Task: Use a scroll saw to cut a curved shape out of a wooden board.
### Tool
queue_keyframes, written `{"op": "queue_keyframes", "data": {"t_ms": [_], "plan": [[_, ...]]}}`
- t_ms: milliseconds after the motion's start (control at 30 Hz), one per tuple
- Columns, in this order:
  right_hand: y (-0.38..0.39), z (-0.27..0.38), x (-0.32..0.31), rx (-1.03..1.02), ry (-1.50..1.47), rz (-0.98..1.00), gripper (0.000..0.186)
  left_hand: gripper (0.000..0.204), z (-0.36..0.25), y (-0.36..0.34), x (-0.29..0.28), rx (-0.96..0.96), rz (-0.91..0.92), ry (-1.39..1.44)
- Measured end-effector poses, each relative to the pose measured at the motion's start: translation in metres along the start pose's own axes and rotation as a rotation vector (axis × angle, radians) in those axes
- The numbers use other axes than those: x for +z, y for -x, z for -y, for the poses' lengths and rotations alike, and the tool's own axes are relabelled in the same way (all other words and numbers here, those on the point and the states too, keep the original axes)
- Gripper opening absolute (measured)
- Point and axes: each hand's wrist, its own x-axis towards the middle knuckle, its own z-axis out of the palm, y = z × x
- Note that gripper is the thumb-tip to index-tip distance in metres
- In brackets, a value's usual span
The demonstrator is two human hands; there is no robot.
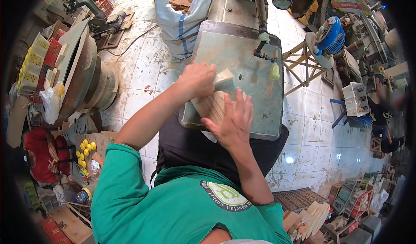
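Wooden pieces (211, 106), two, on one table (264, 114), right hand (234, 126) spread, grip of left hand (198, 80) unclear.

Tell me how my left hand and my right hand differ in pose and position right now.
Your left hand is curled, while your right hand is open with its fingers spread. The left hand is farther from your body than the right hand. The left hand is beside the small wooden piece, whereas the right hand is at the larger wooden piece. Both are bare and over the greenish worktable.
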Motion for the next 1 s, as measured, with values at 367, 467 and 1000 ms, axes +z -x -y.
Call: {"op": "queue_keyframes", "data": {"t_ms": [367,467,1000], "plan": [[0.002,-0.039,-0.012,-0.141,-0.014,0.29,0.112,0.034,0.066,-0.057,0.029,-0.312,0.054,0.999],[0.011,-0.058,-0.019,-0.234,-0.052,0.3,0.111,0.032,0.116,-0.084,0.024,-0.397,-0.131,1.395],[0.011,-0.071,-0.019,-0.142,-0.171,0.334,0.116,0.042,0.136,-0.144,0.0,-0.188,-0.388,1.096]]}}
